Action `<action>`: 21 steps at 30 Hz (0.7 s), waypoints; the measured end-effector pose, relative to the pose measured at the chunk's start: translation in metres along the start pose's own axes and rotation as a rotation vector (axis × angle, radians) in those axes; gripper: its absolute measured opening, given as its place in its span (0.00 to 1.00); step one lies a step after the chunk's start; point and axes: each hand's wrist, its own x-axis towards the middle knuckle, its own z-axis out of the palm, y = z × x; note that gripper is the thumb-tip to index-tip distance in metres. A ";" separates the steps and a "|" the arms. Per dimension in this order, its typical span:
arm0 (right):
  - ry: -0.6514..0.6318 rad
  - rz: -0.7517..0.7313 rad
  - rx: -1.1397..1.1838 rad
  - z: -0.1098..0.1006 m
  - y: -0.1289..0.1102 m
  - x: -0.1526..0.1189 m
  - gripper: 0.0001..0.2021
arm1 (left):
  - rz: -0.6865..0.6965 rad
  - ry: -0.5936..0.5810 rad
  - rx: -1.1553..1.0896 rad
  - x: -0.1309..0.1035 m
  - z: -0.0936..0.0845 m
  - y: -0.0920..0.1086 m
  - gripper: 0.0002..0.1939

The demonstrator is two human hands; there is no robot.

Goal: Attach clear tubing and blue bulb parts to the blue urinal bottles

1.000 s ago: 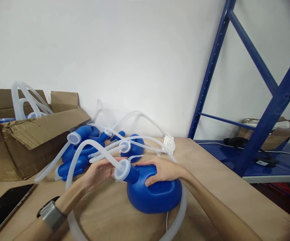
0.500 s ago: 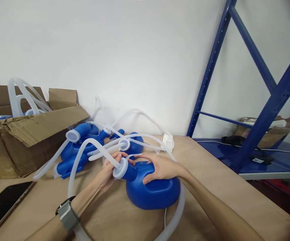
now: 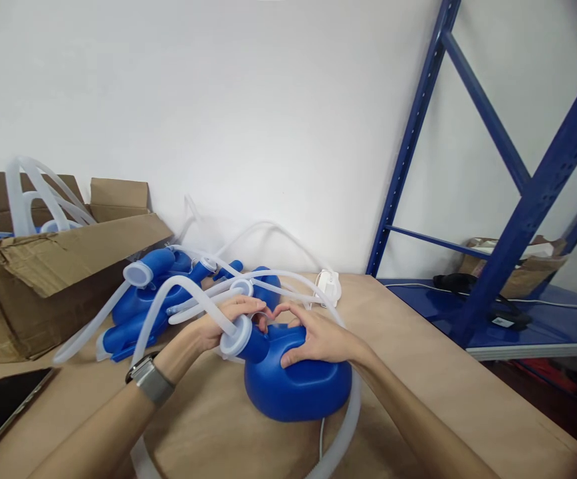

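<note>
A blue urinal bottle (image 3: 296, 392) lies in front of me on the table, its neck pointing left. A translucent white cap (image 3: 236, 338) sits on the neck, with a thick clear hose (image 3: 183, 283) coming out of it and arching left. My left hand (image 3: 221, 322) is behind the cap and neck, fingers pinched at a thin clear cap strap (image 3: 259, 315). My right hand (image 3: 318, 336) holds the bottle by its handle side, thumb on the near face. Its index finger reaches to the left fingertips. The left thumb is partly hidden by the cap.
More blue bottles (image 3: 139, 306) with hoses lie behind to the left. A cardboard box (image 3: 69, 266) full of them stands at far left, a dark phone (image 3: 4, 412) in front. At the back is a white plastic item (image 3: 328, 286); a blue metal shelf (image 3: 528, 226) stands right.
My left hand has rotated and risen over the back of the neck. My right index finger has curled in to meet it at the strap. The bottle stays nearly in place.
</note>
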 end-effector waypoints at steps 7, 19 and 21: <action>-0.019 -0.138 -0.019 -0.002 0.001 0.001 0.26 | 0.094 -0.074 0.150 -0.002 -0.004 0.000 0.17; -0.113 -0.086 0.074 -0.005 -0.004 -0.002 0.25 | 0.191 -0.134 0.177 0.006 -0.012 -0.008 0.18; -0.124 -0.090 0.083 -0.005 -0.004 -0.001 0.25 | 0.228 -0.149 0.168 0.008 -0.014 -0.011 0.18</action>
